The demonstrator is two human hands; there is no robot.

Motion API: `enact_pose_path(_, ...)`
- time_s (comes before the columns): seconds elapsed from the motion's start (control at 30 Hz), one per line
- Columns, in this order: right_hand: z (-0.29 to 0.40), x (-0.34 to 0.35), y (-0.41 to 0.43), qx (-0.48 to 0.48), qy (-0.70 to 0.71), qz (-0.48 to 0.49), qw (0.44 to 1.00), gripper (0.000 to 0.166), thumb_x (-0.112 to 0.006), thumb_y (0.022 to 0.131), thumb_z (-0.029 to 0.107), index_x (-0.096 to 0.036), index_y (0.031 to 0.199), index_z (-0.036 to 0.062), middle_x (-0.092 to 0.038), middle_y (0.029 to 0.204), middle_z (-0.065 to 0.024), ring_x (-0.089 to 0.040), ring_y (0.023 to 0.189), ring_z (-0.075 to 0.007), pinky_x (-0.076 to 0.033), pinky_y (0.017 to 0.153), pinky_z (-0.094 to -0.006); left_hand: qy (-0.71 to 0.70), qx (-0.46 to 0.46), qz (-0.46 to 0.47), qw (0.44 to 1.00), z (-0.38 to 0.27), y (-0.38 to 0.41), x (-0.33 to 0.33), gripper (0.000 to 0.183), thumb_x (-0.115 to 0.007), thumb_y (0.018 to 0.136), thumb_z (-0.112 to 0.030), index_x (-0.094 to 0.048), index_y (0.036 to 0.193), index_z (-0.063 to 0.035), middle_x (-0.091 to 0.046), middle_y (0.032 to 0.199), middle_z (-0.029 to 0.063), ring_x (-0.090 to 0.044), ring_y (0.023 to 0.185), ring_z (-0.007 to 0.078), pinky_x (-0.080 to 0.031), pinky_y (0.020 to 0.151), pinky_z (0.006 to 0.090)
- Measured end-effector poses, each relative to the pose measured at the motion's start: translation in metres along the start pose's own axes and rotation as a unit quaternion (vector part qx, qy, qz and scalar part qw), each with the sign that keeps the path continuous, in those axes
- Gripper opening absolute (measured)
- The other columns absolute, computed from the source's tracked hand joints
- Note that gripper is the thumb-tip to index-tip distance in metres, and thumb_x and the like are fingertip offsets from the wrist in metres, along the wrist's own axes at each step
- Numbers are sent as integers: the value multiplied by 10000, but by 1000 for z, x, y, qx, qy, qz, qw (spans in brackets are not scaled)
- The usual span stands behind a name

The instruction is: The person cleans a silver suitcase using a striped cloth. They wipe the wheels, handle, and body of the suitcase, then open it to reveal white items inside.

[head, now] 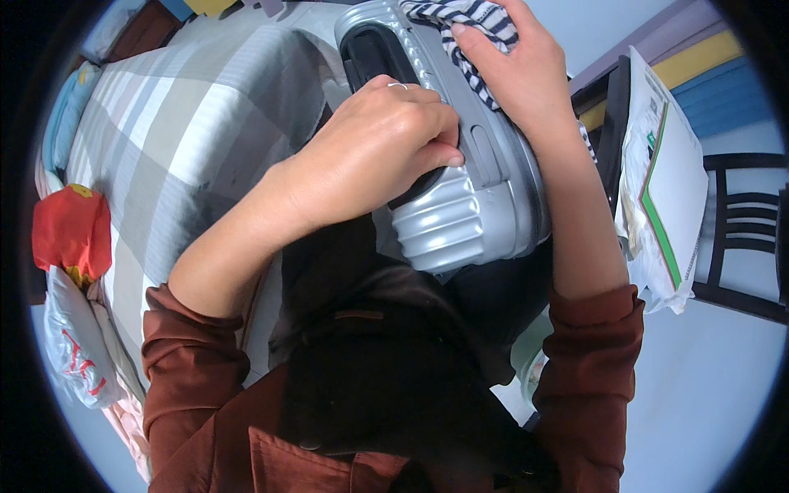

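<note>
A silver hard-shell suitcase (441,231) with ribbed sides is tilted in front of me, above my dark-clad legs. My left hand (394,132), with a ring on one finger, curls over the suitcase beside its black recessed panel (376,52). Its fingertips are tucked out of sight, so the exact part they grip is hidden. In my right hand (524,68) is a bunched black-and-white striped cloth (462,31), pressed against the shell between thumb and fingers. A grey oblong fitting (484,154) shows on the shell between my hands.
A bed with a checked sheet (203,123) fills the left. A red bag (74,231) and a white plastic bag (77,345) lie along its edge. On the right, a white package with a green stripe (669,185) rests near a dark chair (749,240).
</note>
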State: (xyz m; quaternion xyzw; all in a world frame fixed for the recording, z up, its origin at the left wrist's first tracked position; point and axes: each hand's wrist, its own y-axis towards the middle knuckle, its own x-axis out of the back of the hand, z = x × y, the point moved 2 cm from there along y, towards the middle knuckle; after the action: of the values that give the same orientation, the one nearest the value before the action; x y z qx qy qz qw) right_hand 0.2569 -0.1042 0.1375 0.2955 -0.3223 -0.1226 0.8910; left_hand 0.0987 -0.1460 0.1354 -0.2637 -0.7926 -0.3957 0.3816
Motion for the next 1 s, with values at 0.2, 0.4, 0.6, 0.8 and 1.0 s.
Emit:
enact_pose_path(0.2, 2, 1, 1, 2, -8, 6, 1000, 344, -658, 734, 187, -550, 1016, 21, -607, 902, -200, -594, 854, -350, -470, 756, -384, 124, -102, -30, 987, -4, 0, -1, 185, -669, 712, -76, -497, 766, -33, -503, 707, 84, -536, 678, 266, -422, 722, 349)
enact_pose_path(0.4, -1, 0, -1, 27, -12, -6, 1000, 350, -664, 736, 197, -551, 1018, 22, -608, 901, -211, -595, 857, -365, -474, 760, -394, 316, -142, 45, 937, -22, 4, 5, 87, -598, 695, -77, -528, 729, -36, -539, 668, 87, -604, 660, 211, -441, 717, 318)
enact_pose_path(0.6, 0, -3, 0, 27, -2, -12, 1000, 346, -663, 739, 193, -554, 1019, 21, -612, 893, -225, -595, 862, -379, -479, 756, -400, 426, -162, 115, 883, -29, 7, 5, 105, -556, 650, -83, -473, 707, -54, -478, 616, 53, -571, 570, 186, -414, 636, 284)
enact_pose_path(0.8, -2, -7, 3, 43, 5, -20, 999, 349, -662, 739, 193, -560, 1025, 20, -619, 902, -223, -598, 864, -380, -482, 760, -399, 399, -113, 81, 906, -22, 8, 4, 104, -564, 678, -86, -489, 733, -38, -535, 635, 79, -602, 591, 226, -480, 607, 316)
enact_pose_path(1.0, -1, -8, 3, 32, 15, -16, 999, 362, -658, 740, 212, -562, 1028, 15, -626, 911, -224, -604, 873, -373, -484, 768, -396, 288, -46, 56, 955, -13, 7, 7, 111, -558, 736, -87, -497, 755, 3, -585, 673, 143, -624, 635, 320, -521, 584, 389)
